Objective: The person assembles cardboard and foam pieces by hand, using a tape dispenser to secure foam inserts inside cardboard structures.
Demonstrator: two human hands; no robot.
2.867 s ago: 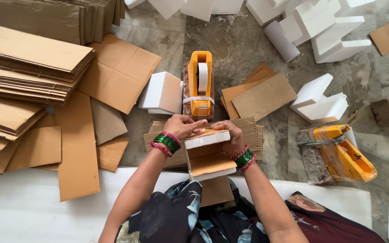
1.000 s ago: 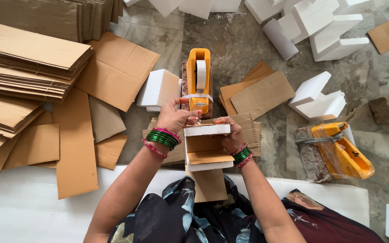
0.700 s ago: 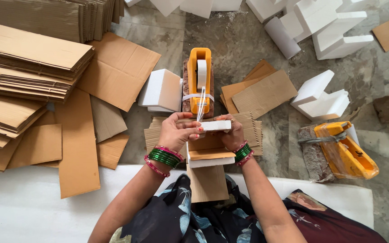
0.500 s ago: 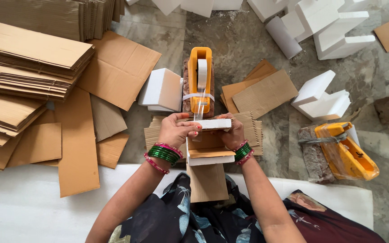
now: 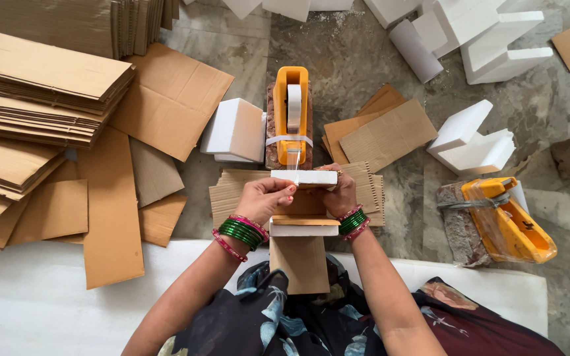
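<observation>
Grey mottled stone floor (image 5: 364, 59), strewn with packing stock; along the near edge, a white foam sheet (image 5: 47, 310) under the knees. At far left, tall stacks of flattened brown cardboard (image 5: 34, 86), with loose cardboard panels (image 5: 166, 99) spread beside them. At centre, an orange tape dispenser with a white roll (image 5: 291, 112), standing upright on a brown block, a strip of clear tape (image 5: 294, 160) running down from it. Just left of the dispenser, a white foam block (image 5: 234, 130). Under the hands, a small pile of ribbed corrugated sheets (image 5: 232, 191). To the right, more tan cardboard pieces (image 5: 384, 132), white foam corner shapes (image 5: 473, 142), and a second orange dispenser wrapped in clear film (image 5: 506, 221), lying tilted.

Held up just in front of the upright dispenser, a small brown cardboard box packed with white foam slabs (image 5: 303, 211), its lower flap hanging open towards the lap, its top foam edge touching the tape strip. Left hand (image 5: 265, 198), green and pink bangles at the wrist, fingers curled closed around the box's left side and upper foam edge. Right hand (image 5: 340, 194), likewise bangled, fingers wrapped around the box's right side, fingertips partly hidden behind the foam.
</observation>
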